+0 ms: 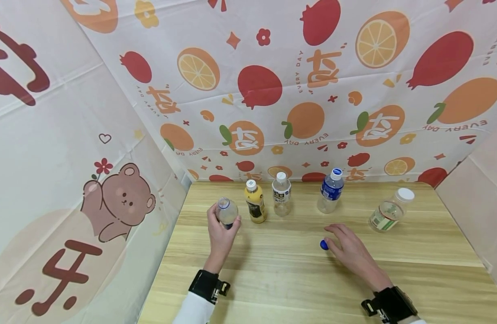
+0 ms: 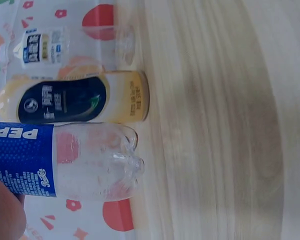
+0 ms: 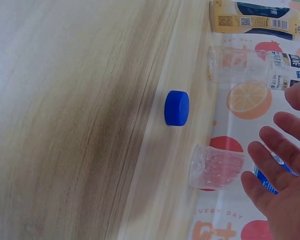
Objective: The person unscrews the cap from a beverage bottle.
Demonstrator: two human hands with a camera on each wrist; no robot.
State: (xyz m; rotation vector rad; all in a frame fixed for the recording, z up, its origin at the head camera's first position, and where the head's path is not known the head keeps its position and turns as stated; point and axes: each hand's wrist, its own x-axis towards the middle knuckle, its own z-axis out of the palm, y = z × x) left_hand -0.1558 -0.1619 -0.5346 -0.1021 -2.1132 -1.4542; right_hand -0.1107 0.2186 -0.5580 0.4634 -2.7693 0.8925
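My left hand (image 1: 222,231) grips an uncapped clear Pepsi bottle (image 1: 227,209) at the table's left side. In the left wrist view the blue label of this Pepsi bottle (image 2: 97,162) shows, with a thumb (image 2: 5,212) across it. The bottle stands upright. On the table, apart from it, lies a blue bottle cap (image 3: 176,108). My right hand (image 1: 349,249) hovers by the cap with its fingers spread, and nothing is between them. In the head view the thumb tip overlaps the edge of the blue cap (image 1: 324,245).
Behind stand a yellow drink bottle (image 1: 255,202), a clear bottle with a white cap (image 1: 282,194) and a blue-labelled bottle (image 1: 330,191). A wide clear bottle with a white lid (image 1: 389,211) stands at the right. A fruit-print cloth (image 1: 272,148) hangs along the table's back edge.
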